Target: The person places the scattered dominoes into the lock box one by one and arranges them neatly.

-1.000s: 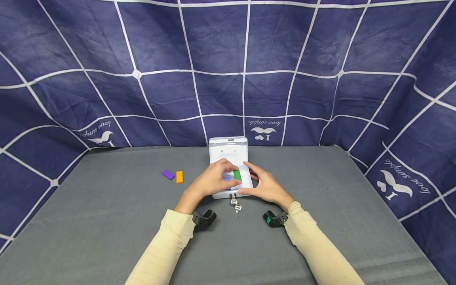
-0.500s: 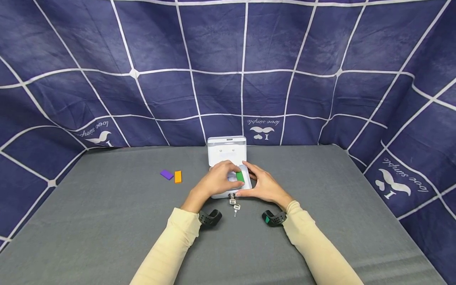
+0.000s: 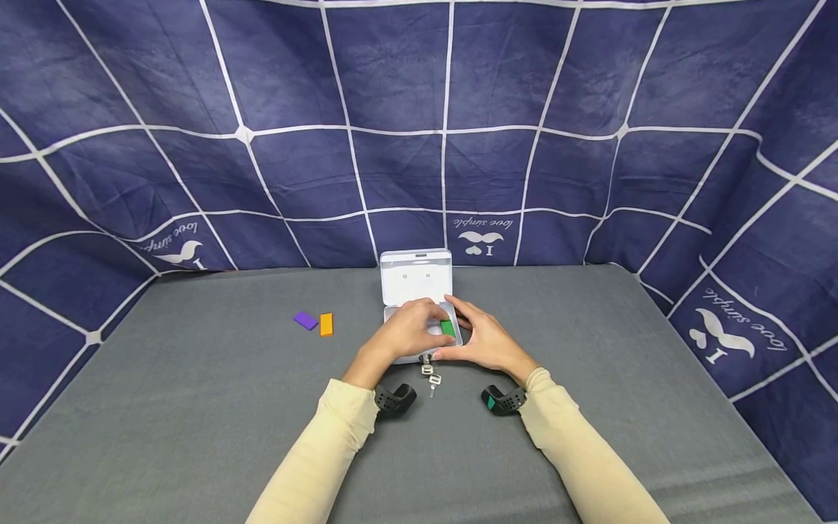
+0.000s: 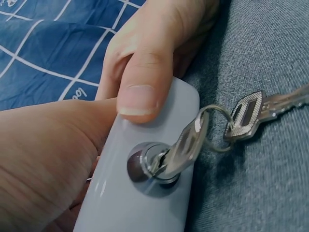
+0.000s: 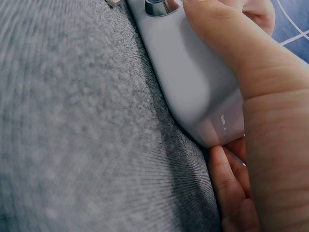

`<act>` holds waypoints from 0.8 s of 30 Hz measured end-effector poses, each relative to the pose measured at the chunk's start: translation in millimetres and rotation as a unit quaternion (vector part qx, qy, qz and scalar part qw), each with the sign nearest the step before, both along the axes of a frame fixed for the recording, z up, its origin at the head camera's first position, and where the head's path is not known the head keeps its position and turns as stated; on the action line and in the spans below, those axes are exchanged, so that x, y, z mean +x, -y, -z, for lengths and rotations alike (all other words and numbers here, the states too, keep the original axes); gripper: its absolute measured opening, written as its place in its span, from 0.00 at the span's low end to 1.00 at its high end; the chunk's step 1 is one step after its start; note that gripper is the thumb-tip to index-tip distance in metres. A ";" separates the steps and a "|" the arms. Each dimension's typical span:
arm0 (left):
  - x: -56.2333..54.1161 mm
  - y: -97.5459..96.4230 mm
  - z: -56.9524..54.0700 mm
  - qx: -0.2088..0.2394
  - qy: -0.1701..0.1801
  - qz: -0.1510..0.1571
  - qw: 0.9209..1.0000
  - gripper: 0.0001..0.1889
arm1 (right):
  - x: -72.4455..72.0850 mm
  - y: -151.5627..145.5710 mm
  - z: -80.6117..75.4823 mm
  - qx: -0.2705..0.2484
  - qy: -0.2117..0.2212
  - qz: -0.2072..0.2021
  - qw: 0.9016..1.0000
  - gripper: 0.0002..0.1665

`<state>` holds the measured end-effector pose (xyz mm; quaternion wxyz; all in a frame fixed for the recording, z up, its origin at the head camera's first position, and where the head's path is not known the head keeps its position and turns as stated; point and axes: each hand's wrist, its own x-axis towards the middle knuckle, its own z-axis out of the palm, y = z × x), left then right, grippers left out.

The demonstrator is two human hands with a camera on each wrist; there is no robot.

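A white box (image 3: 416, 280) with its lid raised stands at the back middle of the table. My left hand (image 3: 407, 329) reaches over its inside and pinches a green block (image 3: 447, 328) between thumb and fingers, near the right wall. Around the right side of the box my right hand (image 3: 483, 340) grips, its thumb on the front wall beside the lock (image 4: 145, 166), as the left wrist view shows. One key (image 4: 188, 145) sits in that lock, and a second key (image 4: 248, 113) hangs from the same ring. Most of the box's inside is hidden by my left hand.
A purple block (image 3: 305, 320) and an orange block (image 3: 326, 324) lie side by side on the grey tabletop (image 3: 216, 378), left of the box. A blue curtain (image 3: 399, 167) with white lines rises right behind the table.
My left hand has moved to the right inside the box with the green block. A blue patch seen in the box earlier is now covered. My right hand keeps its grip.
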<state>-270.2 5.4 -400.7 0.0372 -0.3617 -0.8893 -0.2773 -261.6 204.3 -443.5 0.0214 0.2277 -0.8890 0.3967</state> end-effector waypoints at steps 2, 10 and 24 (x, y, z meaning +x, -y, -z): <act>-0.4 -1.6 0.7 -0.001 0.003 -0.001 1.000 0.18 | 0.2 0.2 -0.5 0.001 -0.003 -0.002 1.000 0.64; -3.0 -8.4 2.7 -0.010 0.002 -0.018 1.000 0.17 | 0.7 0.5 -0.8 0.001 -0.006 0.001 1.000 0.64; -3.0 -10.0 6.2 -0.004 -0.006 -0.031 1.000 0.17 | 1.4 0.8 -1.3 -0.011 0.002 -0.006 1.000 0.63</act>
